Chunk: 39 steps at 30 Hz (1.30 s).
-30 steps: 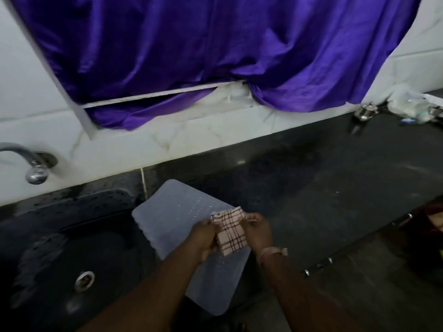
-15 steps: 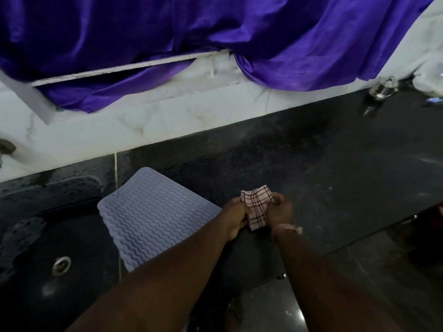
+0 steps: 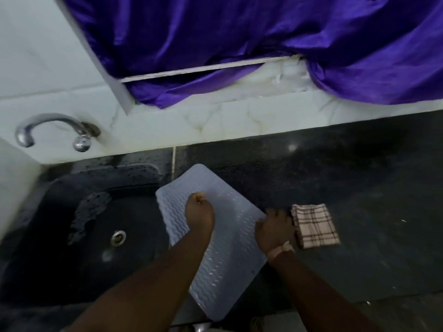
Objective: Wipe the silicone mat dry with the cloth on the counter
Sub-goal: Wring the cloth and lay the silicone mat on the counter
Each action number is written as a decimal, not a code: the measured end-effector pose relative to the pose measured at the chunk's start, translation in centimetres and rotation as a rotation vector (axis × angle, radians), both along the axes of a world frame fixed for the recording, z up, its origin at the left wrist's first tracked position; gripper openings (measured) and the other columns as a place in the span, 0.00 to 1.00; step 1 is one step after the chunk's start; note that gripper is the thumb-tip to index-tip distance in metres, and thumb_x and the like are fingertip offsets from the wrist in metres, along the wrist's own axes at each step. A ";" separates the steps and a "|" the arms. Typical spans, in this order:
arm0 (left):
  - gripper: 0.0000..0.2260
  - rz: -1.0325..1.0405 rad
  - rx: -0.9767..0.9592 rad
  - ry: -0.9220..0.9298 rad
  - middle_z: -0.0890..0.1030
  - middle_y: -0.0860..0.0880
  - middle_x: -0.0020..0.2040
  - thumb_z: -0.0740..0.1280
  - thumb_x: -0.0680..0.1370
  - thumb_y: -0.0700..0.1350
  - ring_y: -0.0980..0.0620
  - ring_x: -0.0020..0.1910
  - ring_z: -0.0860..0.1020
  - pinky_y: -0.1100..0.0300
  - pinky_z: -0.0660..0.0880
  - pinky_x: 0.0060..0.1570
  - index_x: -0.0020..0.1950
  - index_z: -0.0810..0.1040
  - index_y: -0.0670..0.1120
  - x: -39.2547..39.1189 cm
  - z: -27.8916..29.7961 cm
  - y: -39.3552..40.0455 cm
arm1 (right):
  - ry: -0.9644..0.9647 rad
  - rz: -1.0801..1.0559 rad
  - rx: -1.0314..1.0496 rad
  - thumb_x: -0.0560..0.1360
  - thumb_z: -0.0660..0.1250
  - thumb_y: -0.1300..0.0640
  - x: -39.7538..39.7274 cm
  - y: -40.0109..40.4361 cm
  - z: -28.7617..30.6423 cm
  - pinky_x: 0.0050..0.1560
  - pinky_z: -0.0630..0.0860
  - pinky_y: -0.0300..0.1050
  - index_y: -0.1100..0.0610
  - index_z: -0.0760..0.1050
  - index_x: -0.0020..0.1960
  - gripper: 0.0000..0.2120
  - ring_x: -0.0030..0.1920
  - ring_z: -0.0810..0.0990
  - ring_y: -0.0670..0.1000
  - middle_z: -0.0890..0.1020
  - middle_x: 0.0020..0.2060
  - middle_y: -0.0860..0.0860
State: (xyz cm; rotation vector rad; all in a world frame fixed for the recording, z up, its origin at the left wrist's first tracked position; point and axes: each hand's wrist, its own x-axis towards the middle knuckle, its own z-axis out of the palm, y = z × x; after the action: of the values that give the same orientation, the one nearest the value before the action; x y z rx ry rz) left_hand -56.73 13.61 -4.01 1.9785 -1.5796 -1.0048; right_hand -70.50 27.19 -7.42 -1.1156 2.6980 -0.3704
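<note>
Cloth (image 3: 315, 225): checked, folded, now lying flat on the dark counter (image 3: 359, 178) just right of the mat; half a second ago both hands were holding it up bunched between them.
Mat (image 3: 215, 240): pale ribbed silicone mat, lies slantwise with its left part over the sink (image 3: 79, 226) edge and its right part on the counter; droplets show as glints on the ridges, so it looks wet.
Left hand (image 3: 199, 213): fingers curled into a fist on the upper mat surface; whether it pinches the mat or only presses on it, cannot tell.
Right hand (image 3: 274, 230): at the mat's right edge, fingers bent, knuckles touching the cloth's left side; cloth is let go, a grip on the mat edge is likely but not clear.
Change: cloth set down, both hands moved onto the mat.
Meaning: wiping paused or not begun; hands probably repositioning or flattening the mat first.
Next need: pick the cloth up again, steady the mat with the other hand.
Other: tap (image 3: 52, 130) on wall, purple curtain (image 3: 239, 39) above.
</note>
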 end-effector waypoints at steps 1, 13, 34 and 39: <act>0.12 0.095 -0.050 -0.020 0.78 0.42 0.63 0.61 0.81 0.42 0.41 0.62 0.76 0.47 0.71 0.66 0.62 0.79 0.46 1.9 -0.1 -0.6 | -0.047 -0.058 0.071 0.79 0.61 0.47 0.5 -0.5 -0.1 0.60 0.70 0.54 0.56 0.73 0.65 0.19 0.60 0.74 0.60 0.75 0.63 0.58; 0.07 0.273 0.239 0.477 0.81 0.40 0.43 0.68 0.77 0.43 0.46 0.41 0.81 0.55 0.77 0.41 0.44 0.81 0.40 10.5 -0.4 -1.7 | -0.635 -0.195 -0.170 0.73 0.72 0.49 -0.3 -0.8 -0.1 0.38 0.78 0.46 0.52 0.77 0.46 0.08 0.40 0.81 0.51 0.82 0.42 0.51; 0.18 0.565 0.290 0.948 0.78 0.37 0.54 0.73 0.71 0.29 0.40 0.52 0.78 0.33 0.75 0.59 0.52 0.68 0.44 18.2 -2.1 -1.7 | -0.720 0.077 -0.606 0.76 0.72 0.57 2.1 -5.7 10.6 0.39 0.80 0.46 0.48 0.82 0.47 0.04 0.41 0.85 0.51 0.85 0.39 0.48; 0.24 0.652 0.314 1.043 0.77 0.35 0.61 0.71 0.72 0.28 0.35 0.59 0.78 0.34 0.76 0.58 0.65 0.70 0.38 19.3 -2.1 -1.0 | -0.689 0.221 -0.652 0.76 0.72 0.59 3.1 -10.1 15.1 0.40 0.79 0.39 0.46 0.82 0.44 0.08 0.39 0.83 0.42 0.85 0.40 0.46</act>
State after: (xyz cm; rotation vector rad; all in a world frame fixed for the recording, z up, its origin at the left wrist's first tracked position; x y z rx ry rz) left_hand -37.46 12.63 -6.07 1.4834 -0.2145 -1.6245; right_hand -67.37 17.08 7.71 -1.1225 1.8565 -1.3659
